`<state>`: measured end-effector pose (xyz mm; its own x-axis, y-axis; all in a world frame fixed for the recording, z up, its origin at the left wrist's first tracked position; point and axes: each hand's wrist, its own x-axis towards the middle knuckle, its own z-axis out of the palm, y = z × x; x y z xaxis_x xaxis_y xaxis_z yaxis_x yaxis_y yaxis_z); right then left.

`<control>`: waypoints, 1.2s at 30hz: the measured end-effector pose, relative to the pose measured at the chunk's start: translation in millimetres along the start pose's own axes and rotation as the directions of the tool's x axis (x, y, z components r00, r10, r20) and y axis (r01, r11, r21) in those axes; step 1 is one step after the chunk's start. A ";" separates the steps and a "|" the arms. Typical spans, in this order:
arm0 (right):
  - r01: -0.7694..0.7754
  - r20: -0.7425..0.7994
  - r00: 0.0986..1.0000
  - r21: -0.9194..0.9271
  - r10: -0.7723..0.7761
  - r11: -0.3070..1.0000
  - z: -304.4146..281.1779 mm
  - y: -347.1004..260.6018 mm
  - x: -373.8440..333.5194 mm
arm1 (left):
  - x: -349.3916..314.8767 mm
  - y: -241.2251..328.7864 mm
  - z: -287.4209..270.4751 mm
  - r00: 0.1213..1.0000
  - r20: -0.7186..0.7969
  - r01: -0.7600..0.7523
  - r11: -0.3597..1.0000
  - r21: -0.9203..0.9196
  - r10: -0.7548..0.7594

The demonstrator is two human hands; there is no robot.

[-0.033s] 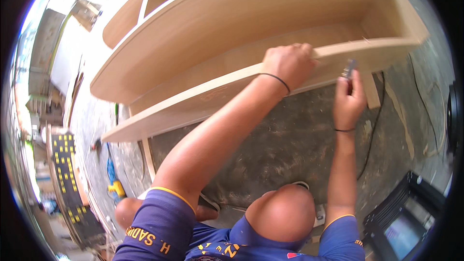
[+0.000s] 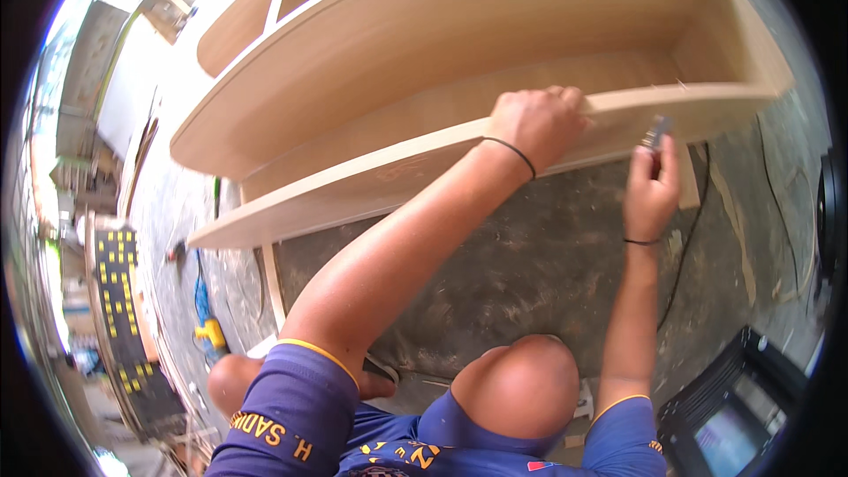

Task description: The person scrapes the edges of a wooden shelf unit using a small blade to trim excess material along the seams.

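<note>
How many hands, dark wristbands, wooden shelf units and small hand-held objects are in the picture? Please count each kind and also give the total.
Hands: 2 (left hand, right hand)
Dark wristbands: 2, one on each wrist
Wooden shelf unit: 1
Small object in the right hand: 1
Total: 6

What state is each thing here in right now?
Wooden shelf unit, open, its long compartment exposed
Left hand, curled over the unit's near edge
Small metal piece, held off the floor
Right hand, pinching that piece
Yellow tool, lying unheld
Black-framed panel, lit or unlit: cannot tell
</note>
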<state>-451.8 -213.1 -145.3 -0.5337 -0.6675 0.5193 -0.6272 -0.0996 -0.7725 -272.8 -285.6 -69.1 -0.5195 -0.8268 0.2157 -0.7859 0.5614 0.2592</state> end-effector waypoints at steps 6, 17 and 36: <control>0.172 -0.046 0.982 -0.165 -0.182 0.971 -26.4 39.6 60.4 | -93.0 -82.3 -44.1 0.998 -0.041 -0.047 0.995 0.093 0.051; 0.401 0.213 0.916 -0.527 -0.340 0.750 -13.7 19.4 85.6 | -312.5 -278.2 -177.1 0.984 -0.016 0.175 0.942 0.287 -0.178; 0.608 0.548 0.701 -0.124 -0.456 0.785 166.0 -335.6 -207.7 | -332.3 -365.6 -217.6 0.956 0.271 -0.085 0.991 -0.105 0.111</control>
<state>-36.2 -163.5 -54.5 0.2226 -0.8268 0.5166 -0.8868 -0.3919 -0.2451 260.1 -208.5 -30.7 -0.6745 -0.7380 -0.0202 -0.6996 0.6301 0.3371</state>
